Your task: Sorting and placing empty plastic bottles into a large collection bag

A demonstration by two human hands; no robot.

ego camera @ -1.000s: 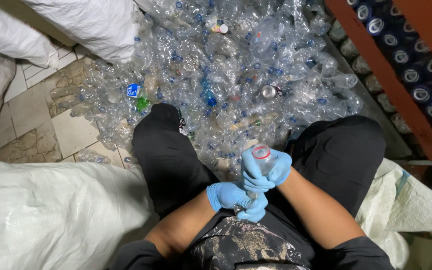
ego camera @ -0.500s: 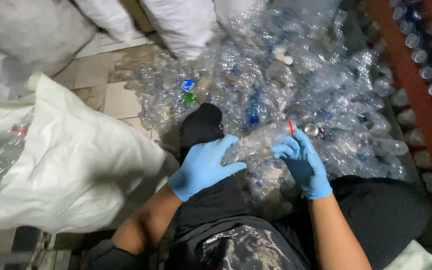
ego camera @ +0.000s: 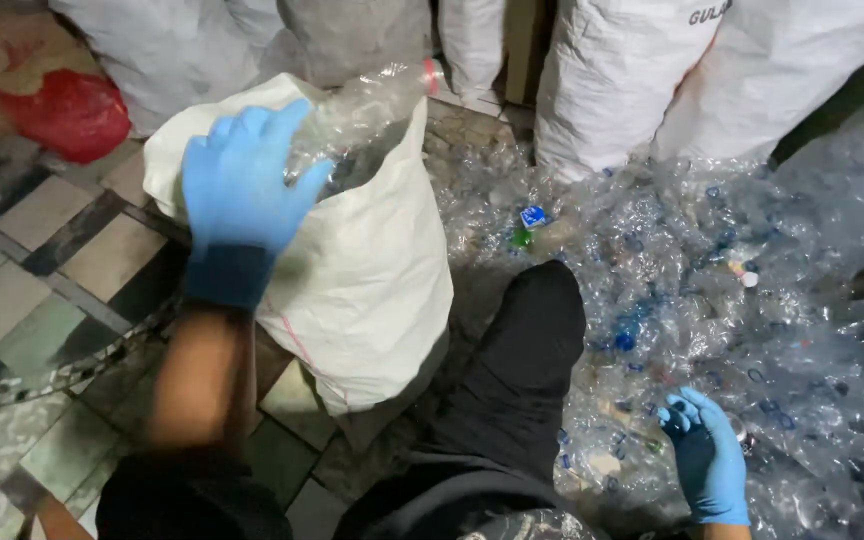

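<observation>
On the far left, a red plastic bag point(ego camera: 72, 112) lies on the tiled floor point(ego camera: 22, 290). Next to it, the left hand point(ego camera: 242, 195) in a blue glove holds a crushed clear bottle point(ego camera: 367, 110) with a red cap over the mouth of the white sack point(ego camera: 372, 270); its fingers point(ego camera: 297, 185) are curled around the bottle body. The step in hand seems to be dropping the bottle into the sack, so the next move calls for opening the fingers above the opening. A knee in black trousers point(ego camera: 527, 370) is in the middle. To the right, the right hand point(ego camera: 707, 455) rests low on the pile of clear bottles point(ego camera: 712, 270), fingers loosely spread and holding nothing that I can see. Half a second ago both hands were together on the bottle over the pile; now the left hand has carried it to the sack and the right one has gone down.
</observation>
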